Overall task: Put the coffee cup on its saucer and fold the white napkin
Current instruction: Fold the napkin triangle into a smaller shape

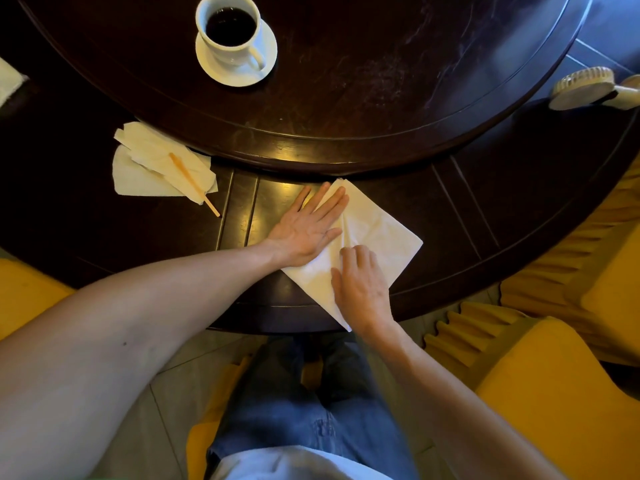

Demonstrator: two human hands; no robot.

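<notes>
So the white napkin is right under both my hands, lying on the near edge of the bench as a diamond — long axis running from the far tip by the raised centre down to the tip at the bench edge. My left hand lies flat and open along its left edge, my right hand presses fingers-down on the near half, neither gripping. It's creased, already doubled over. The coffee cup sits on its saucer, far off to the left.

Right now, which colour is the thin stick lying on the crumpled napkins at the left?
The stick is orange; the head view shows it.
</notes>
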